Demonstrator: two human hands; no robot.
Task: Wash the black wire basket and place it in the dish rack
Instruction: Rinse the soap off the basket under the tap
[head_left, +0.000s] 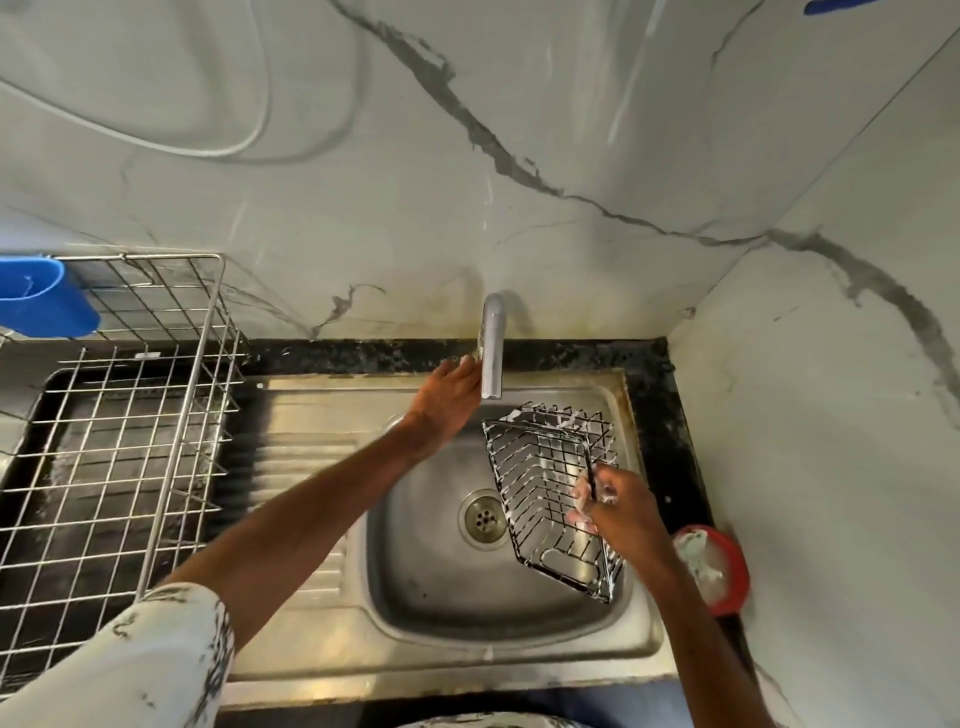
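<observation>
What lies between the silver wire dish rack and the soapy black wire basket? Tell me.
Head view: the steel sink's ribbed drainboard, the person's left forearm crossing it, and the round drain.

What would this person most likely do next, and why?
Probably turn on the tap: the left hand touches its side, no stream of water shows, and the black wire basket, gripped by the right hand in the sink, is covered in suds that need rinsing.
</observation>
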